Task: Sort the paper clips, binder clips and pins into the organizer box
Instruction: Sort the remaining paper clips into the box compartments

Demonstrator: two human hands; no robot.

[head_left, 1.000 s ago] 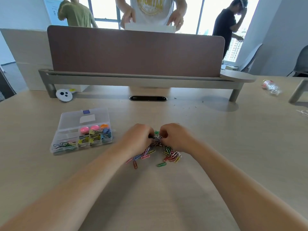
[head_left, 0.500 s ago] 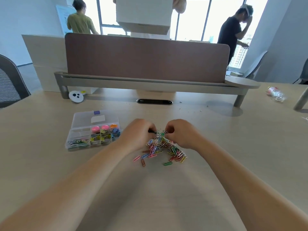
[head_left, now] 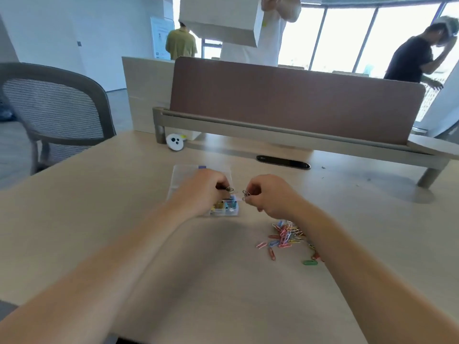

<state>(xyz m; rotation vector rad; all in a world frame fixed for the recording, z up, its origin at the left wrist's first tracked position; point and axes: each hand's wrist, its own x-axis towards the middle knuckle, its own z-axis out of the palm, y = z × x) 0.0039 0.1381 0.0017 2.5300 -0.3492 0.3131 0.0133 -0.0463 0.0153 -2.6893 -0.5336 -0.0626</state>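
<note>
A clear plastic organizer box point(head_left: 182, 173) lies on the desk, mostly covered by my left hand point(head_left: 203, 192); coloured clips show in its near right compartments. My left hand hovers over the box, its fingertips pinched on a few dark paper clips point(head_left: 229, 189). My right hand point(head_left: 269, 194) is just right of the box, above the desk, pinching a small bunch of silvery paper clips point(head_left: 246, 193). A loose pile of coloured paper clips point(head_left: 285, 235) lies on the desk below my right wrist, with a green one point(head_left: 310, 262) at its near edge.
A brown desk divider point(head_left: 285, 100) on a grey rail runs across the back. A white round gadget point(head_left: 175, 142) sits by the rail's left post, near a cable slot point(head_left: 283, 162). A mesh chair point(head_left: 54, 112) stands at left. Several people stand beyond the divider.
Both hands lifted off the clip pile and moved left to the box, each holding a few clips. The view swung left, and the pile now lies to the right.
</note>
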